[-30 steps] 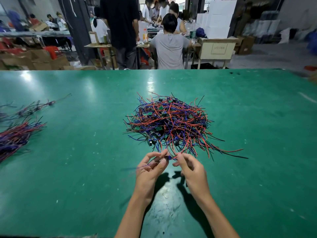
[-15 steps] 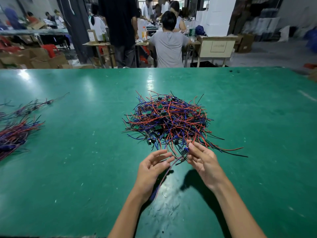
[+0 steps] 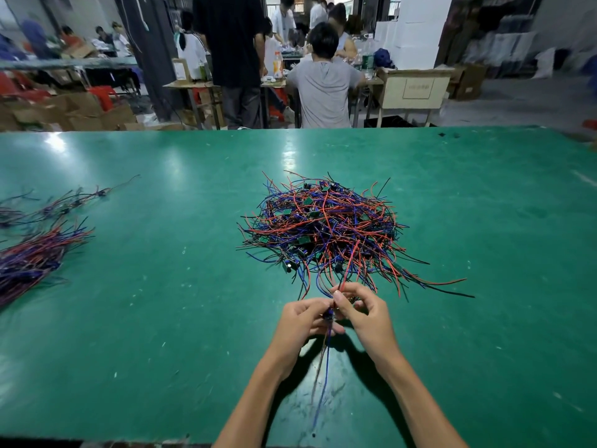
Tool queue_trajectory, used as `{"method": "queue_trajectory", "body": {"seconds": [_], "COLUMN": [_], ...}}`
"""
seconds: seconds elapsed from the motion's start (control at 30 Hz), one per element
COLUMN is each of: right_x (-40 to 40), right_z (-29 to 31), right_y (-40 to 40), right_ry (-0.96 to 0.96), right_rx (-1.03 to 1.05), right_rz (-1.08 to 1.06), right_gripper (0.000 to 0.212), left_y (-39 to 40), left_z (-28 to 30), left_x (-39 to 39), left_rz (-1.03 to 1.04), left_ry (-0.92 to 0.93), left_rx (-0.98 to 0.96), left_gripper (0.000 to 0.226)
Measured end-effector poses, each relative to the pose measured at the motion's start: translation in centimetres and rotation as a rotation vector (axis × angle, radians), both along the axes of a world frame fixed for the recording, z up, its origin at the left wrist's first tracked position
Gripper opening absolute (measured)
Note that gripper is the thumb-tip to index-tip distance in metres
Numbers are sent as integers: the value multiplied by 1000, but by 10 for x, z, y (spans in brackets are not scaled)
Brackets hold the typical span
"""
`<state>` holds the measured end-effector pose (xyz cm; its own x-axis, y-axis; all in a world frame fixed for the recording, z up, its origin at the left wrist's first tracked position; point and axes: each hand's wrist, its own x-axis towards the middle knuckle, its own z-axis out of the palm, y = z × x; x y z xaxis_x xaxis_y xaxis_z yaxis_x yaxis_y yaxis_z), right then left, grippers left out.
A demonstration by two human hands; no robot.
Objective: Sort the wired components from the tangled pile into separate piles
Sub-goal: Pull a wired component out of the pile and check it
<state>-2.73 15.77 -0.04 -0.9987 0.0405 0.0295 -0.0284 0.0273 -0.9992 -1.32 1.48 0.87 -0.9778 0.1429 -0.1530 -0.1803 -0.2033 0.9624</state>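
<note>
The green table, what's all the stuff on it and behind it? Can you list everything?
Tangled pile: one, red, blue and black wires with small green boards, table centre.
Sorted bundle: one, red and purple wires, left edge.
Loose strands: a few, dark, far left, behind the bundle.
Table: one, green.
People: several, beyond the table, one seated in grey.
Cardboard boxes: several, brown, back left.
Held wires: blue and dark, hanging below the hands.
Left hand: grips those wires.
Right hand: pinches a red wire from the pile.
</note>
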Motion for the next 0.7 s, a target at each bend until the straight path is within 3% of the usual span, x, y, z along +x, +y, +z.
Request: {"method": "queue_trajectory", "body": {"seconds": [0.13,0.23,0.3,0.4,0.57,0.7], "right_x": [6,8,9,10,11,10], "right_z": [3,3,4,3,-3,-9], "right_y": [-3,-2,-3,0,-5,-19], "right_ry": [5,-64,-85,-63,83,61], "right_rx": [17,-91,-183,-152,-4,3], "right_rz": [78,165,167,174,17,-78], "right_gripper": [15,26,27,26,22,28], "left_y": [6,10,11,11,13,13], "left_z": [1,-2,-4,-7,-8,-8], "left_x": [6,8,9,8,6,5], "left_rz": [6,31,50,107,161,181], "left_ry": [71,110,132,132,156,169], "left_rx": [-49,-35,-67,-92,-81,-150], "left_gripper": [26,24,23,17,18,24]}}
